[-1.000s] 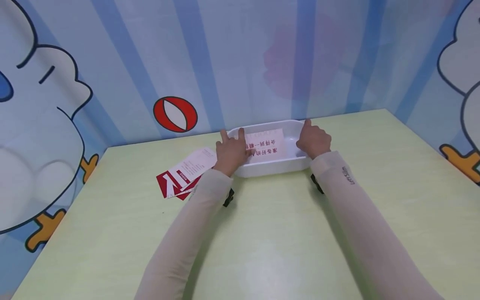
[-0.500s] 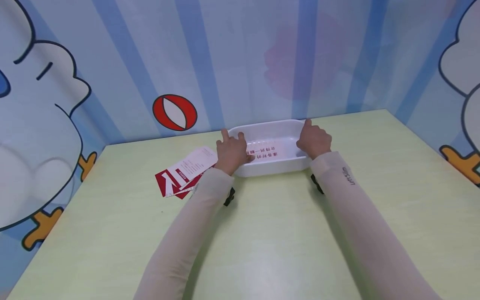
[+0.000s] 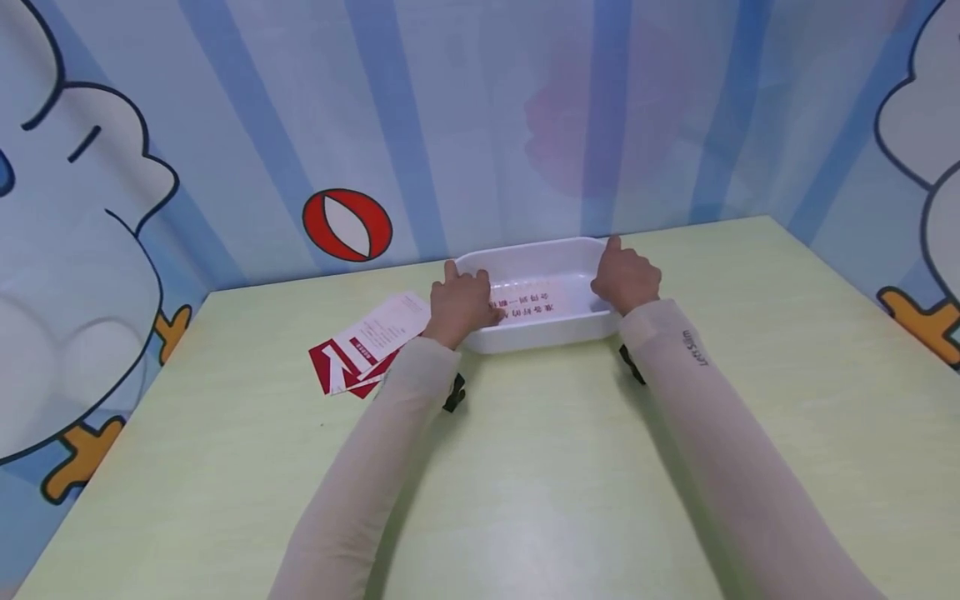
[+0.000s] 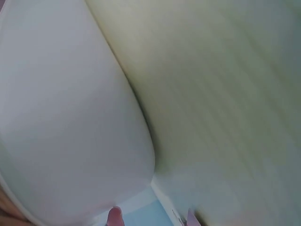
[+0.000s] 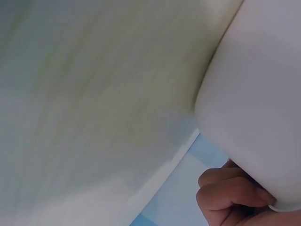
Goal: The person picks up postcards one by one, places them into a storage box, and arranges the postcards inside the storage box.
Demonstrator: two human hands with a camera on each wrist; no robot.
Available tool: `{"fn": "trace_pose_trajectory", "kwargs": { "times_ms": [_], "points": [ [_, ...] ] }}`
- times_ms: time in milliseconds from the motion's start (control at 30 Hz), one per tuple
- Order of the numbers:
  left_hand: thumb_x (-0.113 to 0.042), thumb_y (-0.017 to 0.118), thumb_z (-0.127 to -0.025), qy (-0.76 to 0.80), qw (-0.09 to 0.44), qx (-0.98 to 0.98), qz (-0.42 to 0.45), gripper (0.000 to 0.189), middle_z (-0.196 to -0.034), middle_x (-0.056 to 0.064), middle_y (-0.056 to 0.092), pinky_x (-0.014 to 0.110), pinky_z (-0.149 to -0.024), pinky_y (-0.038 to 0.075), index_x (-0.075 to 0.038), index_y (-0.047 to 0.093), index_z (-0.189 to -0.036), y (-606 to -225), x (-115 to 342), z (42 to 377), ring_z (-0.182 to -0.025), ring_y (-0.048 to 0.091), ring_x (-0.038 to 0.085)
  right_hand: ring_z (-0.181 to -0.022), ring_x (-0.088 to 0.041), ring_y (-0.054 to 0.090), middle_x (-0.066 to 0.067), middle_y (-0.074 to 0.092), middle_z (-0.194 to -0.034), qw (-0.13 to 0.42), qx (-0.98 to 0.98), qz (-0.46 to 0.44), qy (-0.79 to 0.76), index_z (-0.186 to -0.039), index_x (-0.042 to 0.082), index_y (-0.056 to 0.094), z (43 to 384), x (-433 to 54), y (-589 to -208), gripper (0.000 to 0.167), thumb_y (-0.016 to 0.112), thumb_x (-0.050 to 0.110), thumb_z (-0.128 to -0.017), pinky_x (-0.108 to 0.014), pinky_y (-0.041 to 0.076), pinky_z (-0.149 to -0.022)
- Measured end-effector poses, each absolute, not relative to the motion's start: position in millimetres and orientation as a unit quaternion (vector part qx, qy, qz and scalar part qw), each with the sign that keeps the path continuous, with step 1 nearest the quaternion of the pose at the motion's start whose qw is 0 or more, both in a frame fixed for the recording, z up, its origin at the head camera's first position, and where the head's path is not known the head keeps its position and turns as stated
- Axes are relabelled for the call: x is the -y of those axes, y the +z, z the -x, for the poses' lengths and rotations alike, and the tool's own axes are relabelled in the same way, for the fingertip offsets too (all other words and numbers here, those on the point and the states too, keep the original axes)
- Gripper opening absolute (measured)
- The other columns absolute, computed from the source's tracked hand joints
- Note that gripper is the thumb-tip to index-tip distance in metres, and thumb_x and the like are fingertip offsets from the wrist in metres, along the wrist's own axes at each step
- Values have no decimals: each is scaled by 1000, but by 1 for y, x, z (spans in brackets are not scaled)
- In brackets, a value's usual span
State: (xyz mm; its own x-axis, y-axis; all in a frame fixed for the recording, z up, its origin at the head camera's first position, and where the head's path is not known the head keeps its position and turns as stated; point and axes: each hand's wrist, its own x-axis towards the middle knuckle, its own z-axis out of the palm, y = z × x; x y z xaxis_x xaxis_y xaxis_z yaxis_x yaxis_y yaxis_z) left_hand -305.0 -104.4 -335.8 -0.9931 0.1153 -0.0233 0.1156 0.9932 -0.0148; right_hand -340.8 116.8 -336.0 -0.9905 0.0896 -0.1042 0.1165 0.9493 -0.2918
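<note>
Counted in the head view: one left hand (image 3: 462, 304) at nine o'clock and one right hand (image 3: 627, 277) at three on one white tray (image 3: 543, 335); at least one printed sheet (image 3: 528, 307) inside; at least two overlapping red-and-white cards (image 3: 378, 335) toward nine; two sleeves (image 3: 360, 467); one tabletop (image 3: 555, 467); and, printed on the striped backdrop (image 3: 487, 108), one red-and-white ball (image 3: 347, 225) toward ten o'clock and three orange feet (image 3: 84, 454).

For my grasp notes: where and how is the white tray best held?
I'd take the white tray by its rim at both short ends, from left and right: it is long, sits upright on the table, and its far side lies close to the wall.
</note>
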Motion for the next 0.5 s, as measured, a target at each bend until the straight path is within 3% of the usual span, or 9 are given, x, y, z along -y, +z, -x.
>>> {"fn": "trace_pose_trajectory", "kwargs": {
  "times_ms": [500],
  "points": [
    [-40, 61, -96, 50, 1, -995, -82, 49, -130, 13, 59, 50, -102, 44, -11, 53, -135, -339, 107, 309, -125, 38, 31, -110, -41, 64, -27, 60, -127, 37, -988, -66, -135, -151, -2, 24, 342, -116, -338, 68, 57, 19, -96, -54, 50, -99]
  ]
}}
